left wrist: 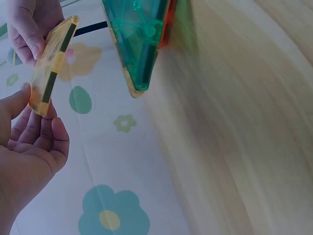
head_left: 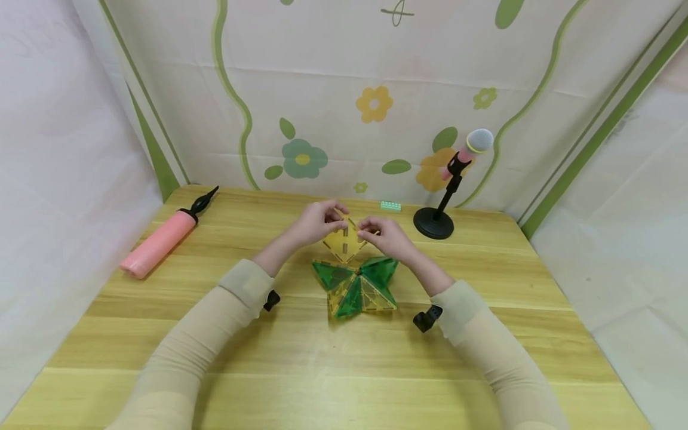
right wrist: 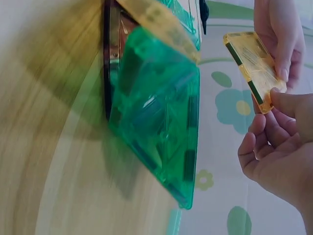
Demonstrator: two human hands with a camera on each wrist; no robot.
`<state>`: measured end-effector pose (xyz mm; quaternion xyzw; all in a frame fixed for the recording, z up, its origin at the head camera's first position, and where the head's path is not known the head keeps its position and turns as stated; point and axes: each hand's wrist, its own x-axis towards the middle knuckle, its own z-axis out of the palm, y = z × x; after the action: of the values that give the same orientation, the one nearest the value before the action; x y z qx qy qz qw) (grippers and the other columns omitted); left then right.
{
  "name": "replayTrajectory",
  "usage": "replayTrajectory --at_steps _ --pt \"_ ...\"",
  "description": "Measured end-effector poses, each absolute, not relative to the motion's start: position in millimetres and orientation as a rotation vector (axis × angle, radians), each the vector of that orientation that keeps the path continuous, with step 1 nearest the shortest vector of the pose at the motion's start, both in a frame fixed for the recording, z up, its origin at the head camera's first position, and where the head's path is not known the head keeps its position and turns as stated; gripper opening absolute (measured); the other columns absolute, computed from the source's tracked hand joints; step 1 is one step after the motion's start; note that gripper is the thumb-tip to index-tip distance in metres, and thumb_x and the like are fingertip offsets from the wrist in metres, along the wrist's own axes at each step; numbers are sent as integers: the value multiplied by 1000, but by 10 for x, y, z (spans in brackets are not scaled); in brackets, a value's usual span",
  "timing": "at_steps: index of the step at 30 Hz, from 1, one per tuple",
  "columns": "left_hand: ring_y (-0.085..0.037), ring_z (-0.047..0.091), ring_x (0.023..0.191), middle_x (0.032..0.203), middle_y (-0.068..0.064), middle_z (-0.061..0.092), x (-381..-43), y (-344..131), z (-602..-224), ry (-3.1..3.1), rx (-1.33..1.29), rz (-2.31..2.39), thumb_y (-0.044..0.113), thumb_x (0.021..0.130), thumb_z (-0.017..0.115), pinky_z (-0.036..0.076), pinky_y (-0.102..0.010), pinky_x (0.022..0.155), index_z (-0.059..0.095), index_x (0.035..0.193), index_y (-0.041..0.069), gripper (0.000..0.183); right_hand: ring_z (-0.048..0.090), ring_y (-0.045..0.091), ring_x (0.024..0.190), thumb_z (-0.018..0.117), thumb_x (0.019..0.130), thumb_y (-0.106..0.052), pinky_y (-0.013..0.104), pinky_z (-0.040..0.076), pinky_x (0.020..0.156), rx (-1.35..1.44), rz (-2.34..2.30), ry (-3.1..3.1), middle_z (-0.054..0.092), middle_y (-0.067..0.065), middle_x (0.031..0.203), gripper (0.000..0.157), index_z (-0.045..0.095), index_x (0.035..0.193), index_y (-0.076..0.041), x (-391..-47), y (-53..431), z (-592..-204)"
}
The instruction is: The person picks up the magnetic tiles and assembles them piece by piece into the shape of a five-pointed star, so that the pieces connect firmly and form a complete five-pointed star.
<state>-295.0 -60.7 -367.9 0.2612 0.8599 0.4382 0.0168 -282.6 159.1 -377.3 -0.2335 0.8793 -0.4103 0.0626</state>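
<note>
Above the wooden table, my left hand point(head_left: 318, 222) and right hand point(head_left: 388, 236) both pinch yellow magnetic tiles point(head_left: 337, 242), one hand at each side. From the head, the tiles show a diamond outline with a seam down the middle. In the right wrist view, thumb and fingers of the right hand point(right wrist: 279, 142) grip the lower end of the yellow piece point(right wrist: 252, 63). Just in front of the hands sits a star-like build of green and yellow magnetic tiles point(head_left: 352, 301), its points spread and raised. Its green tile point(left wrist: 134, 34) looms close in the left wrist view.
A pink hand pump point(head_left: 161, 242) with a black nozzle lies at the left. Back right stands a pink microphone point(head_left: 469, 152) on a black stand point(head_left: 434, 223). A small mint-green block point(head_left: 390, 206) lies near the back edge, before a flower-printed cloth point(head_left: 322, 89).
</note>
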Motion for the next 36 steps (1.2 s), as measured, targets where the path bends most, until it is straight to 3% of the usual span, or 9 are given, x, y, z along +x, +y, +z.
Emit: replayTrajectory --at_steps 6,12,15,22,30,36 --pt "-20 64 78 88 -8 68 -2974 -621 -3795 2648 787 1346 15 89 66 52 -27 65 64 108 4 21 63 25 94 56 96 -19 43 49 84 -623 -1274 2600 67 18 103 25 62 115 -5 -2933 1700 -3868" --pt "-22 66 86 92 -9 70 -3049 -594 -3909 2568 736 1340 13 90 65 52 -29 73 64 109 2 22 60 24 92 52 98 -17 54 45 85 -620 -1313 2465 65 15 103 25 60 117 -3 -3045 1793 -3957" --pt "-20 67 85 92 -10 70 -3079 -565 -3966 2535 725 1325 13 90 64 53 -30 76 63 110 1 23 59 24 91 50 99 -18 54 46 85 -592 -1301 2416 63 12 103 26 58 118 -2 -3088 1824 -4000" --pt "-24 66 87 96 -15 69 -3147 -521 -4110 2499 719 1258 13 92 61 53 -33 74 60 114 -3 27 58 26 94 48 100 -20 47 49 86 -478 -1295 2287 58 9 106 28 56 121 -3 -3166 1848 -4107" --pt "-18 64 84 97 -11 68 -3214 -470 -4219 2522 666 1155 16 93 61 51 -26 72 60 116 -1 29 54 25 84 49 99 -20 36 49 75 -470 -1232 2272 58 8 98 28 56 120 -4 -3249 1860 -4193" --pt "-20 65 90 100 -13 68 -3236 -417 -4261 2529 705 1037 13 93 61 52 -29 77 58 118 -3 30 53 20 76 54 97 -18 32 47 69 -542 -1058 2354 61 8 93 26 61 117 -3 -3311 1824 -4261"
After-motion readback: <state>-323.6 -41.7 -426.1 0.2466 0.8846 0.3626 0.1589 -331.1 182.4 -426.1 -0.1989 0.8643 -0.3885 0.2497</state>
